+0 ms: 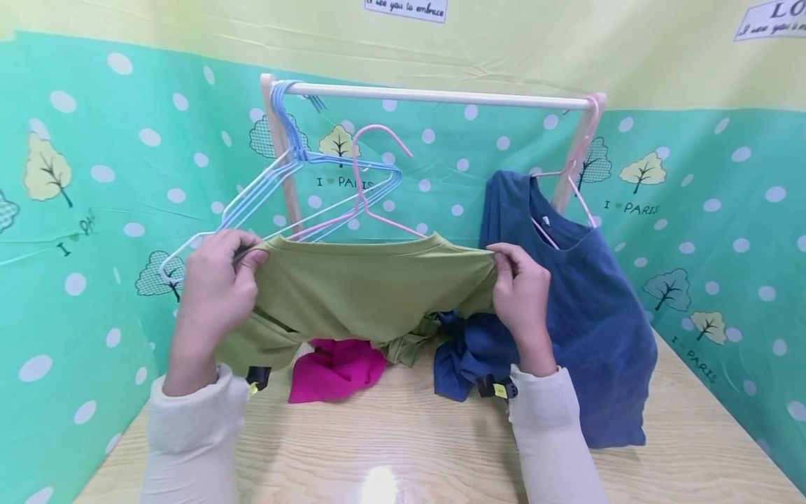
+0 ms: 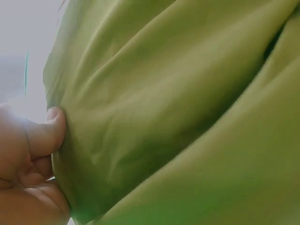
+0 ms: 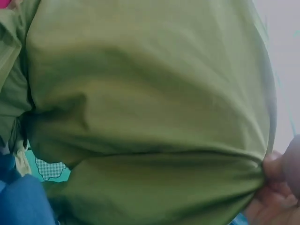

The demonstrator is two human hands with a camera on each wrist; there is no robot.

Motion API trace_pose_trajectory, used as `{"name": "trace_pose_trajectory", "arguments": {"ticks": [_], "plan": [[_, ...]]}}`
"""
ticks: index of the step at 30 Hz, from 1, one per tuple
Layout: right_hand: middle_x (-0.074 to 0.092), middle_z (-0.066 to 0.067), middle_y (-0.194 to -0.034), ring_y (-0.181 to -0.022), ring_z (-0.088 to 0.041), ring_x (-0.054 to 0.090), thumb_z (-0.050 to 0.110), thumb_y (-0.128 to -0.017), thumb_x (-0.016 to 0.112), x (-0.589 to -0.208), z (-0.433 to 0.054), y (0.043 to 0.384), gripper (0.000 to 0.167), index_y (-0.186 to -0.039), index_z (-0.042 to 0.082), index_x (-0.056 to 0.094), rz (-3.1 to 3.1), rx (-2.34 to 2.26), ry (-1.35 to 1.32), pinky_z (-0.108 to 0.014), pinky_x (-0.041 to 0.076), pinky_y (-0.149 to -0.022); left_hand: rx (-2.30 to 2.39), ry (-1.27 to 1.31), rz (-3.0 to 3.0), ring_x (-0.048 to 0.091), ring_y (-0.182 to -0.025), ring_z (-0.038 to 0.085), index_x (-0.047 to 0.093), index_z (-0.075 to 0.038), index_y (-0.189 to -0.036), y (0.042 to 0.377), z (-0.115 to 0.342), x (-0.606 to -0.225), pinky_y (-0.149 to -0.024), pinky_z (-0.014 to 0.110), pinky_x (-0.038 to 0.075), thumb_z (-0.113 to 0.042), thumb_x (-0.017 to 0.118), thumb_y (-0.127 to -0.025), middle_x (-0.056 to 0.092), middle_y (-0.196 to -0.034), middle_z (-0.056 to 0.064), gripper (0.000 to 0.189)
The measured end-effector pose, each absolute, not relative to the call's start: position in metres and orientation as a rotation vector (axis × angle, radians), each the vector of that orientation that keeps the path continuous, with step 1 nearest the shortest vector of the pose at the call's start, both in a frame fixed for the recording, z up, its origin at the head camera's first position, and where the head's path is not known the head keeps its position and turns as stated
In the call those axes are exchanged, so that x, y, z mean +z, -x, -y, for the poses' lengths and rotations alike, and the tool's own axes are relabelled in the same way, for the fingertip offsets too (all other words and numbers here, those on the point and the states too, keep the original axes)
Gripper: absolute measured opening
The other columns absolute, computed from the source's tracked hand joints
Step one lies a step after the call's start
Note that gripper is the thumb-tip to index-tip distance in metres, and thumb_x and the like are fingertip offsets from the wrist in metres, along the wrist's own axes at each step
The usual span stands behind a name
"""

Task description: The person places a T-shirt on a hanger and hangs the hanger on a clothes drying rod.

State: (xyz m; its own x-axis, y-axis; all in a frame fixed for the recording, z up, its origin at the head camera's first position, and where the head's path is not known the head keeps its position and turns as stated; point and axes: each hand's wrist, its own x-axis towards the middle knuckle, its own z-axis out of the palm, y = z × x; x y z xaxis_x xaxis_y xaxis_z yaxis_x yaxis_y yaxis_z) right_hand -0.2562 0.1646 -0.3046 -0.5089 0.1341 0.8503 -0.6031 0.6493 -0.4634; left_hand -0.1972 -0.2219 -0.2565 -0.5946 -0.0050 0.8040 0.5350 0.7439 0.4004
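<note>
An olive-green shirt (image 1: 371,287) is stretched between both hands above the table. My left hand (image 1: 217,283) pinches one shoulder of it between thumb and fingers; my right hand (image 1: 524,294) pinches the opposite shoulder. Out of the neckline rises the hook of a pink hanger (image 1: 359,183), with its lower part hidden by the fabric. In the left wrist view the thumb of the left hand (image 2: 35,164) presses on the shirt's edge (image 2: 154,93). Folds run toward the pinching right hand (image 3: 279,187) in the right wrist view.
Behind the shirt stands a rack with a white rail (image 1: 441,94). Several blue hangers (image 1: 294,140) hang at its left end, and a navy sleeveless top (image 1: 598,336) hangs at the right. Magenta cloth (image 1: 334,371) and crumpled blue cloth (image 1: 485,343) lie on the wooden table (image 1: 315,448).
</note>
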Motion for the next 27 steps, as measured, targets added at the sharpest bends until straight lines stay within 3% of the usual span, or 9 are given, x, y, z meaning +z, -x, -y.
{"name": "trace_pose_trajectory", "arguments": {"ticks": [4, 10, 17, 20, 27], "plan": [[0.075, -0.017, -0.095, -0.073, -0.027, 0.066, 0.000, -0.101, 0.061, -0.303, -0.166, 0.255, 0.015, -0.104, -0.001, 0.075, 1.947, 1.000, -0.279, -0.021, 0.041, -0.064, -0.802, 0.408, 2.092, 0.056, -0.089, 0.038, 0.065, 0.006, -0.091, 0.196, 0.222, -0.255, -0.080, 0.043, 0.038, 0.010, 0.064, -0.094, 0.066, -0.090, 0.022, 0.004], [0.071, -0.020, -0.110, -0.099, -0.033, 0.067, 0.002, -0.103, 0.057, -0.300, -0.159, 0.250, 0.019, -0.113, -0.004, 0.072, 1.976, 0.969, -0.401, -0.044, 0.054, -0.086, -0.808, 0.372, 2.121, 0.054, -0.087, 0.037, 0.064, 0.008, -0.092, 0.197, 0.215, -0.254, -0.078, 0.043, 0.037, 0.006, 0.063, -0.096, 0.065, -0.091, 0.023, 0.005], [0.068, -0.021, -0.120, -0.114, -0.038, 0.062, 0.010, -0.100, 0.067, -0.299, -0.138, 0.245, 0.027, -0.123, -0.004, 0.069, 1.943, 0.766, -0.561, -0.049, 0.049, -0.100, -0.810, 0.393, 2.125, 0.055, -0.087, 0.037, 0.064, 0.008, -0.093, 0.199, 0.207, -0.256, -0.080, 0.045, 0.038, 0.005, 0.063, -0.097, 0.064, -0.090, 0.022, 0.005], [0.070, -0.019, -0.117, -0.110, -0.038, 0.064, 0.011, -0.100, 0.067, -0.302, -0.124, 0.243, 0.028, -0.124, -0.003, 0.069, 1.944, 0.690, -0.577, -0.050, 0.051, -0.098, -0.803, 0.432, 2.130, 0.055, -0.085, 0.038, 0.065, 0.008, -0.092, 0.199, 0.204, -0.257, -0.081, 0.046, 0.039, 0.006, 0.063, -0.096, 0.064, -0.089, 0.022, 0.004], [0.073, -0.016, -0.098, -0.085, -0.034, 0.069, 0.008, -0.101, 0.064, -0.309, -0.114, 0.242, 0.015, -0.110, 0.001, 0.073, 1.921, 0.629, -0.427, -0.050, 0.058, -0.071, -0.784, 0.505, 2.135, 0.056, -0.084, 0.037, 0.069, 0.006, -0.093, 0.200, 0.201, -0.259, -0.079, 0.045, 0.038, 0.007, 0.070, -0.091, 0.066, -0.087, 0.020, 0.003]]}}
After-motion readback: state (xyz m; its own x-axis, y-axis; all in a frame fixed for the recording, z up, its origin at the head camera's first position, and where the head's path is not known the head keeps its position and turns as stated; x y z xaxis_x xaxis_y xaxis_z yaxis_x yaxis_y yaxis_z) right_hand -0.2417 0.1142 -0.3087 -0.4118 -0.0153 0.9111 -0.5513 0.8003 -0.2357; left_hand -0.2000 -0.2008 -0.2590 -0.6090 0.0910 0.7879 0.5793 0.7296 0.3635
